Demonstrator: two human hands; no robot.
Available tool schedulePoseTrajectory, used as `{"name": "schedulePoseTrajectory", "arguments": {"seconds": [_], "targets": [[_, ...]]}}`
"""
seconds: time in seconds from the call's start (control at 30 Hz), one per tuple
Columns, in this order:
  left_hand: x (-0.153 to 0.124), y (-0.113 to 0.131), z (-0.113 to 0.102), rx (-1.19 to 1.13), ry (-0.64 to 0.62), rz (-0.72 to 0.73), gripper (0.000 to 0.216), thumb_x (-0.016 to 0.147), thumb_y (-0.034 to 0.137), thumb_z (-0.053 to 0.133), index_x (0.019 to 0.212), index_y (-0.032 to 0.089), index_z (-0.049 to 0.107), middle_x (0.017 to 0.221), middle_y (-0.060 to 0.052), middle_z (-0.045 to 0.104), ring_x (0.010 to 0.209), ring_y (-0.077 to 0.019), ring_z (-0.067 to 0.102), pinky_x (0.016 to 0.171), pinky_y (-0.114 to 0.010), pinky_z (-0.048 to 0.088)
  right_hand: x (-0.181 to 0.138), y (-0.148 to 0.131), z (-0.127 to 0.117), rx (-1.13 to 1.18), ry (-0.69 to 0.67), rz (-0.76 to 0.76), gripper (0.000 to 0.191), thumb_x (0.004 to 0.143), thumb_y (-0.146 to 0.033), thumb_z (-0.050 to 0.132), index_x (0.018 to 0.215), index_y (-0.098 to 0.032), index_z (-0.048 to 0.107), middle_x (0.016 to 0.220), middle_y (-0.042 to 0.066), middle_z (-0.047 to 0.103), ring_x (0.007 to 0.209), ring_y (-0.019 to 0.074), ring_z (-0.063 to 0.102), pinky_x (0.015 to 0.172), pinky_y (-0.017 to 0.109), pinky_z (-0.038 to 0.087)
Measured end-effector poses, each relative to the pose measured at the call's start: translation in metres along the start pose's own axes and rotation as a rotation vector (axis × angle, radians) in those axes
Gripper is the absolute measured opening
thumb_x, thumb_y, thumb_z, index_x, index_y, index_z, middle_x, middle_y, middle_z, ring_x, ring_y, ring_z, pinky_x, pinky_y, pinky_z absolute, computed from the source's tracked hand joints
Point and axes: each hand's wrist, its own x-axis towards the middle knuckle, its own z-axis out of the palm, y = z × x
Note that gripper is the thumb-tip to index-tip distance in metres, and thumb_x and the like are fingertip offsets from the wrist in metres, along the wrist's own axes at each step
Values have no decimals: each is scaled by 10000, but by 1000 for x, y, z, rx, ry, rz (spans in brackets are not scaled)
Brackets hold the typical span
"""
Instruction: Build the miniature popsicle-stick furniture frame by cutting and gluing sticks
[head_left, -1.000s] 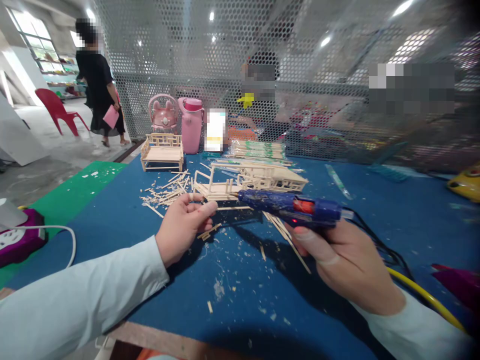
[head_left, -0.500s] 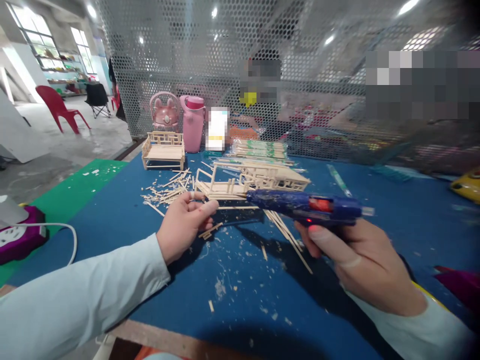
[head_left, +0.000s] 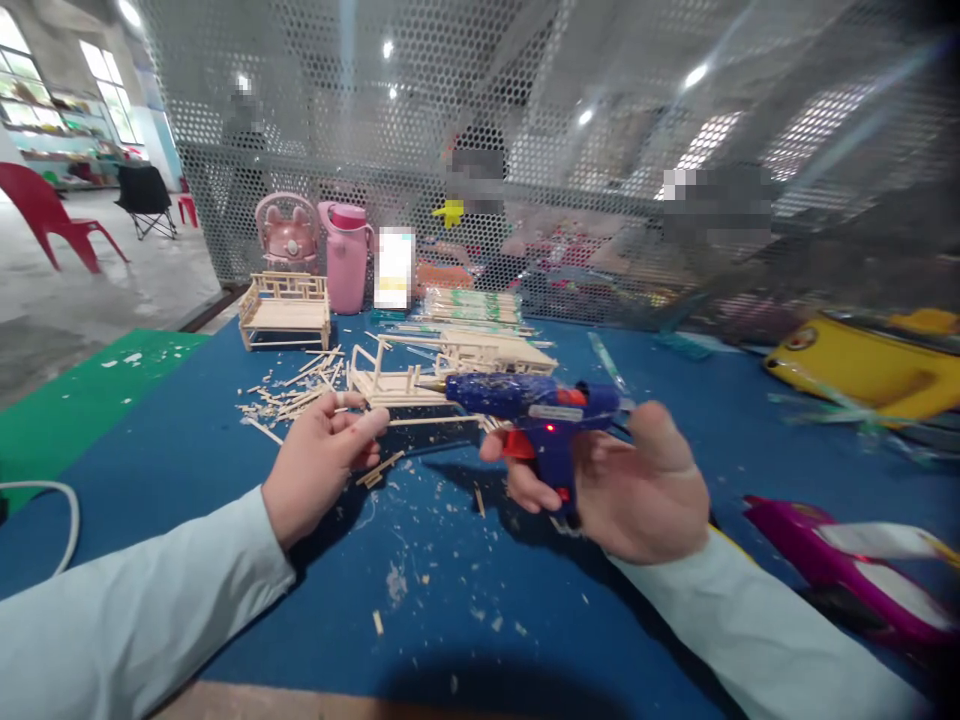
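My right hand point(head_left: 637, 490) holds a blue hot glue gun point(head_left: 499, 395) by its handle, its thumb raised off the body. A small red light glows on the gun. The nozzle points left, close to a small wooden stick frame point(head_left: 390, 385) and to my left hand point(head_left: 322, 455). Between thumb and fingers, my left hand pinches a thin wooden stick point(head_left: 431, 421) that reaches out to the right. Behind the gun stands another piece of stick furniture point(head_left: 502, 352), partly hidden. A small stick-built bench point(head_left: 289, 312) stands at the back left.
Loose stick offcuts point(head_left: 300, 385) lie left of the frame. Bagged sticks point(head_left: 472, 305), a pink bottle point(head_left: 346, 265) and a bright phone point(head_left: 394, 268) line the perforated screen point(head_left: 600, 240). At right are a yellow container point(head_left: 847, 365) and a purple power strip point(head_left: 847, 570).
My view has swung right. My right hand has turned the glue gun so its handle and trigger show, and its thumb has lifted. My left hand keeps its pinch near the frame.
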Motion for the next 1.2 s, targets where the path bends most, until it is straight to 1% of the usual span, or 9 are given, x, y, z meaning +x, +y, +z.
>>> {"name": "schedulePoseTrajectory", "arguments": {"seconds": [0.07, 0.13, 0.37, 0.5, 0.63, 0.7, 0.87, 1.07, 1.2], "targets": [[0, -1, 0, 2, 0, 3, 442, 600, 371, 782, 861, 151, 500, 583, 57, 567, 460, -51, 500, 481, -173, 424, 2, -2, 2, -2, 29, 37, 712, 757, -769, 195, 865, -206, 617, 785, 116, 681, 402, 127, 400, 451, 345, 412], [0, -1, -1, -1, -2, 3, 452, 593, 374, 786, 863, 151, 499, 584, 58, 567, 460, -49, 499, 479, -170, 420, 3, -3, 4, 10, 46, 60, 696, 780, -742, 182, 850, -201, 614, 737, 105, 674, 373, 118, 373, 437, 335, 403], [-2, 2, 1, 6, 2, -10, 422, 621, 343, 768, 867, 146, 487, 606, 49, 581, 464, -43, 499, 483, -162, 416, 3, -1, 9, 88, 73, 33, 641, 772, -728, 257, 861, -198, 605, 756, 86, 658, 370, 107, 374, 422, 319, 390], [-2, 1, 1, -6, 7, -15, 418, 621, 342, 769, 865, 152, 489, 575, 55, 568, 454, -51, 500, 480, -172, 412, 4, -2, 9, 127, 143, 19, 551, 795, -651, 271, 881, -209, 588, 727, 69, 650, 365, 115, 375, 407, 325, 391], [-1, -1, 1, -41, -5, -16, 424, 612, 339, 775, 857, 162, 477, 587, 56, 574, 442, -50, 498, 490, -186, 424, 6, -1, 7, 162, 202, 36, 481, 785, -630, 308, 813, -227, 570, 685, 49, 648, 362, 121, 377, 393, 329, 385], [0, -1, 0, -52, -5, -15, 420, 615, 324, 773, 856, 164, 468, 592, 52, 579, 443, -50, 502, 489, -183, 423, 6, -1, 6, 177, 204, 30, 476, 776, -637, 328, 783, -229, 572, 667, 41, 650, 355, 121, 380, 391, 329, 377], [1, -1, 0, -52, -10, -8, 361, 669, 268, 732, 866, 164, 448, 581, 51, 573, 444, -47, 501, 479, -169, 418, 5, -1, 6, 201, 203, 1, 361, 755, -574, 458, 770, -239, 594, 684, 24, 679, 349, 126, 414, 400, 321, 372], [0, 0, 1, -60, -6, -24, 354, 668, 255, 733, 863, 162, 453, 591, 47, 578, 440, -46, 502, 484, -176, 430, 5, 1, 6, 219, 225, -10, 355, 708, -580, 542, 740, -233, 613, 702, 26, 698, 344, 126, 433, 385, 306, 351], [0, -1, 1, -71, -4, -20, 342, 668, 240, 732, 857, 159, 458, 585, 53, 568, 433, -42, 496, 480, -174, 429, 6, 1, 8, 226, 226, -51, 326, 710, -560, 570, 752, -243, 634, 693, 5, 693, 335, 119, 427, 377, 302, 353]]}}
